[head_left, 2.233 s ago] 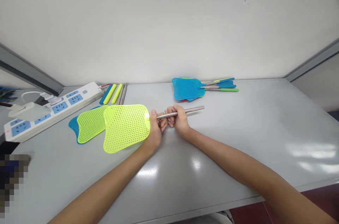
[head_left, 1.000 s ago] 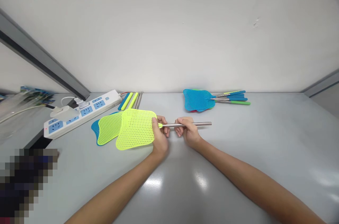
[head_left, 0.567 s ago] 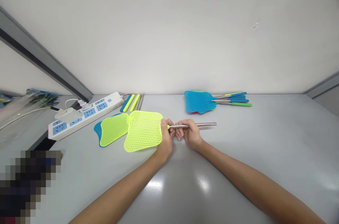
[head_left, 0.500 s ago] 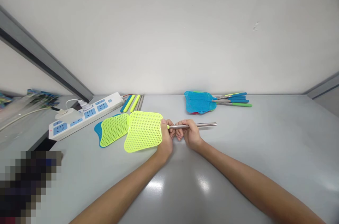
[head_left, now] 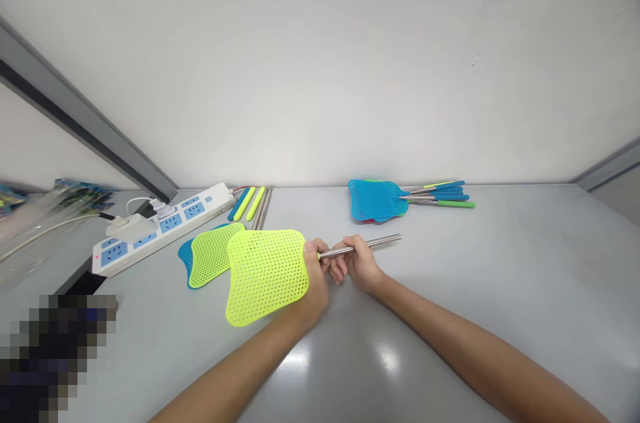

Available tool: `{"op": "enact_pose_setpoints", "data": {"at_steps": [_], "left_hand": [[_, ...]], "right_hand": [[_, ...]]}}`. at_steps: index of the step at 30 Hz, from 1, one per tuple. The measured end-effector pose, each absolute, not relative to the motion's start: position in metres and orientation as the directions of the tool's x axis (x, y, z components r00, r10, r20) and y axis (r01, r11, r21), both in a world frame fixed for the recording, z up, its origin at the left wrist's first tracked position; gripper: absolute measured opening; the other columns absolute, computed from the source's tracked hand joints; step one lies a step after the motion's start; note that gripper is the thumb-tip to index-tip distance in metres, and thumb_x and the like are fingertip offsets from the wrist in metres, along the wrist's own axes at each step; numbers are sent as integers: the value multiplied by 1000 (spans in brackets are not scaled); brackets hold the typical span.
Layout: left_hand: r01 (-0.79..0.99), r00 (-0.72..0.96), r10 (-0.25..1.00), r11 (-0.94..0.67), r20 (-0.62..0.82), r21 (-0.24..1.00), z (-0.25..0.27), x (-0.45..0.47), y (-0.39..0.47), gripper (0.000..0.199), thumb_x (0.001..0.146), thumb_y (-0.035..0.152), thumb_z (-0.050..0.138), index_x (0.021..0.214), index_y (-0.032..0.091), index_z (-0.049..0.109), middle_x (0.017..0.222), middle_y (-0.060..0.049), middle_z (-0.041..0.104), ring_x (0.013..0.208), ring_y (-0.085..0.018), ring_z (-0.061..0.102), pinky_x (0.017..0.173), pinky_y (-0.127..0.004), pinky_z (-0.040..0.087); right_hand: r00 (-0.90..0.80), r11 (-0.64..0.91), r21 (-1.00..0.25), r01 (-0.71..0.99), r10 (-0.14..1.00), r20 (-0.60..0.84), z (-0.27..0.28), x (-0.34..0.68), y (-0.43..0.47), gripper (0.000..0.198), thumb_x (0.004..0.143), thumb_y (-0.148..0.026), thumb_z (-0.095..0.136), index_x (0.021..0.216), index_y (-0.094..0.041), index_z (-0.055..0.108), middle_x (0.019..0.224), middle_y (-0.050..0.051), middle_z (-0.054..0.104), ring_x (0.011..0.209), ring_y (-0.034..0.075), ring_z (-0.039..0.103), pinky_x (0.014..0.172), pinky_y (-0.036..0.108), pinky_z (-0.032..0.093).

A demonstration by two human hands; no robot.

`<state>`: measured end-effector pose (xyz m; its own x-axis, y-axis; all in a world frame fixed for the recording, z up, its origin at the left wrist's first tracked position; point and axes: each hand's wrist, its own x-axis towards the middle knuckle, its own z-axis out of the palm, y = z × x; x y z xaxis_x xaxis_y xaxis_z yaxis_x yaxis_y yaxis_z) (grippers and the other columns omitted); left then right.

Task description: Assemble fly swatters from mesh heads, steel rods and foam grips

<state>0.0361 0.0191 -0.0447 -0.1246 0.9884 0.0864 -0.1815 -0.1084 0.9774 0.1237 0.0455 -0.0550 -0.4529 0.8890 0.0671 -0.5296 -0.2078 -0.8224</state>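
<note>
My left hand (head_left: 317,279) grips a yellow-green fly swatter head (head_left: 269,276) at its neck, thumb on the mesh's right edge. The neck meets a thin metal rod (head_left: 384,241), which my right hand (head_left: 361,263) pinches between thumb and fingers. The rod's bare end points right and slightly up. Left of the hands, another yellow-green swatter head (head_left: 213,256) lies over a blue swatter head (head_left: 186,263) on the table. Behind them are two yellow-green handle sleeves (head_left: 256,203), a blue sleeve (head_left: 240,205) and some metal rods (head_left: 263,208).
At the back right lies a pile of fly swatters with blue heads (head_left: 376,200) on top and blue and green handles. A white power strip (head_left: 165,229) with plugs and cables runs along the left. Plastic packaging (head_left: 55,223) lies at far left. A wall (head_left: 360,76) stands behind the grey table.
The held swatter head has tilted and dropped lower to the left. Its rod now slants up to the right instead of lying nearly level. Both hands keep their grip.
</note>
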Motion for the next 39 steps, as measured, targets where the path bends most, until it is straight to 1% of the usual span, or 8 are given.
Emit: {"op": "enact_pose_setpoints", "data": {"at_steps": [4,8,18,21,24,27,35,39], "left_hand": [[-211,-71,997,-55,41,976,-43,36,21,48,79,55,24,49,20,34,35,5,30,32,-9,35,36,-21,29],[-244,-46,999,-14,3,970,-39,38,22,49,77,58,22,49,20,34,32,5,33,30,-9,36,33,-21,28],[-341,28,995,96,-92,935,-39,39,29,48,74,59,27,49,19,31,33,5,35,30,-8,34,31,-19,26],[-339,25,995,100,-97,936,-40,40,31,48,75,59,26,49,19,32,34,5,35,30,-7,33,31,-18,25],[-323,10,998,69,-70,944,-40,41,32,50,76,58,25,48,18,34,34,5,34,31,-7,33,33,-18,26],[-291,-4,999,49,-52,955,-39,41,32,50,77,57,24,46,19,33,34,5,33,32,-7,34,33,-19,26],[-261,-38,994,85,-98,962,-35,41,33,46,77,54,29,46,19,32,34,5,33,32,-7,32,33,-19,26],[-242,-49,994,81,-95,967,-37,40,34,44,77,51,31,47,19,33,34,5,33,32,-7,31,35,-20,26]], "right_hand": [[-440,-208,-824,-527,897,55,-54,124,45,48,72,-33,24,31,-18,45,28,3,43,29,13,41,34,24,33],[-435,-222,-826,-518,900,31,-53,123,45,47,71,-35,25,31,-18,43,27,2,42,28,12,40,33,24,33],[-484,-282,-816,-505,875,-3,-52,127,50,49,73,-36,24,32,-17,45,30,3,45,31,12,42,38,25,36],[-466,-284,-805,-521,885,-10,-51,128,50,49,73,-34,25,32,-17,46,32,3,46,33,12,42,43,25,38],[-420,-266,-797,-543,907,-16,-51,127,50,49,74,-33,26,31,-17,46,31,3,45,34,12,42,45,25,39],[-385,-254,-801,-543,923,-32,-51,125,50,50,74,-33,26,31,-17,44,28,2,42,33,12,41,43,25,38],[-348,-244,-800,-548,936,-47,-52,124,50,47,74,-36,29,32,-19,42,29,0,41,31,11,40,39,25,35],[-341,-239,-791,-563,939,-41,-51,124,50,46,75,-34,29,34,-19,42,29,0,41,31,12,40,39,25,33]]}}
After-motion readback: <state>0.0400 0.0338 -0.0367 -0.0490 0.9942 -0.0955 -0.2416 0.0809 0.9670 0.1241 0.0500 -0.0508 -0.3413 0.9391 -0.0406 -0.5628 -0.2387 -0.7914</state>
